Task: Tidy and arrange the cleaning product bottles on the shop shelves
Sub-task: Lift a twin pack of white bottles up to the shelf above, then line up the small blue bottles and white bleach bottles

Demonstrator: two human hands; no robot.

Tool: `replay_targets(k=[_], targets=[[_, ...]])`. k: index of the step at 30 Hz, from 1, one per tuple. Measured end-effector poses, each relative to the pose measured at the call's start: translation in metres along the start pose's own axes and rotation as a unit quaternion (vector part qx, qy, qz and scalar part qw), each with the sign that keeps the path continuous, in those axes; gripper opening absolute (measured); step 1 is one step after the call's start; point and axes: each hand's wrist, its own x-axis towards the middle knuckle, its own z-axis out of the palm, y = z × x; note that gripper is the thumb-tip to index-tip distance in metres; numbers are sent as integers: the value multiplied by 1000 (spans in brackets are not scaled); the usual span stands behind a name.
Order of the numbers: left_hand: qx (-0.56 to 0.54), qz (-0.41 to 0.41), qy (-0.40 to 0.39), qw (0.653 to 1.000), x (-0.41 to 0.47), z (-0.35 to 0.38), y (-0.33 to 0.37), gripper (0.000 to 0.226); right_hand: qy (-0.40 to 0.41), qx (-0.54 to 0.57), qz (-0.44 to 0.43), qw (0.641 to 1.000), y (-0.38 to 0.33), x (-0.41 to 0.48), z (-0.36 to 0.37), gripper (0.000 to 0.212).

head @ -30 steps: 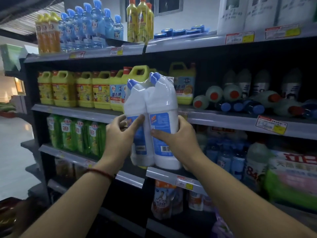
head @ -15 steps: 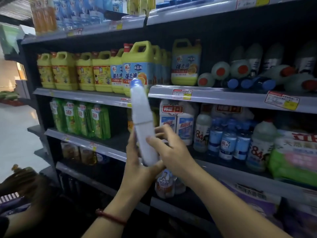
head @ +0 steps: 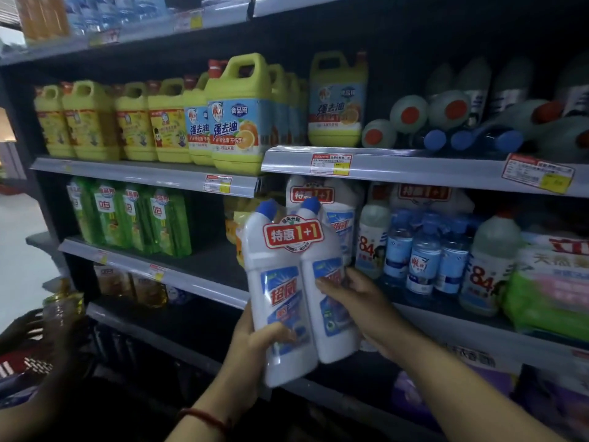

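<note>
At centre, before the shelving: left hand grips the lower left corner of the twin-pack of white bottles, thumb across the front, with a red cord at the wrist. Right hand holds the pack's right side, thumb on the label and fingers curled behind.

Twin-pack: two white bottles with blue caps, wrapped together, with a red-and-white "1+1" sticker across the necks. It is held nearly upright in the air, clear of any shelf, in front of the lower shelf rail.

Directly behind it, on that shelf: a second like pack, standing.
- To its right: white "84" bottles, small blue-capped bottles and a green soft pack.
- To its left: a row of green bottles.

Shelf above:
- Yellow handled jugs in a row, some with blue labels.
- Further right, pale bottles with red caps lying on their sides, caps outward.
- Price tags on the rail.

Lower left corner: another person's hand, dim, beside a clear yellowish bottle.
</note>
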Motion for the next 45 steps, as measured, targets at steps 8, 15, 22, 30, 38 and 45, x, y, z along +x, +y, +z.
replay_targets(k=[8,15,22,30,38,45], targets=[[74,8,3,997,65,28,6,29,141,-49,-10,989,-6,44,-21,24],[112,28,-1,993,125,26,4,33,162,-88,-41,982,-18,81,-36,25],[181,69,3,981,176,16,3,45,155,-107,-60,980,-21,110,-47,26],[201,95,-6,975,212,10,-3,50,169,-140,-74,973,-5,137,-51,27],[231,119,49,965,214,4,-35,42,175,-265,-74,945,20,137,-45,41],[408,43,53,910,196,4,-39,45,142,-244,-86,955,27,113,-51,55]])
